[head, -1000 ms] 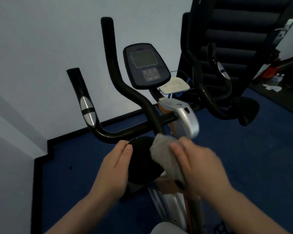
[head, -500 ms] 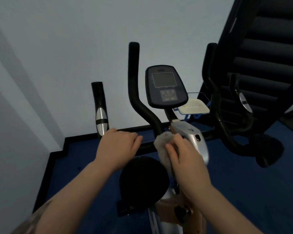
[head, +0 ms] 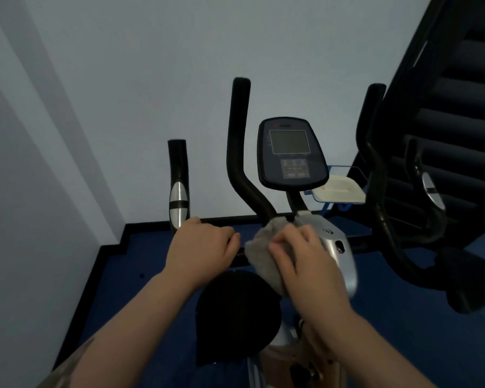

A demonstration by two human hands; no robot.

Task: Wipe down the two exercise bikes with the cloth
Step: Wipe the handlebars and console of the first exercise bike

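An exercise bike (head: 339,253) with a silver column, black handlebars and a dark console (head: 290,154) stands right in front of me. My left hand (head: 202,247) grips the black crossbar beside the left handle (head: 177,186). In my right hand (head: 303,261) is a grey cloth (head: 262,253), pressed against the base of the upright handlebar (head: 237,152) where it meets the column. The black round seat (head: 235,315) lies below both hands. At the right, a second bike's black handlebars (head: 375,175) and seat (head: 468,278) show.
A pale wall rises behind the bike, with a corner at the left. The floor (head: 123,275) is blue carpet with a black skirting edge. Dark stairs (head: 459,93) climb at the upper right. A white tray (head: 339,189) on a blue wire rack sits behind the console.
My left hand has moved from the seat up onto the crossbar and closed on it. My right hand has carried the cloth up from beside the seat to the handlebar base.
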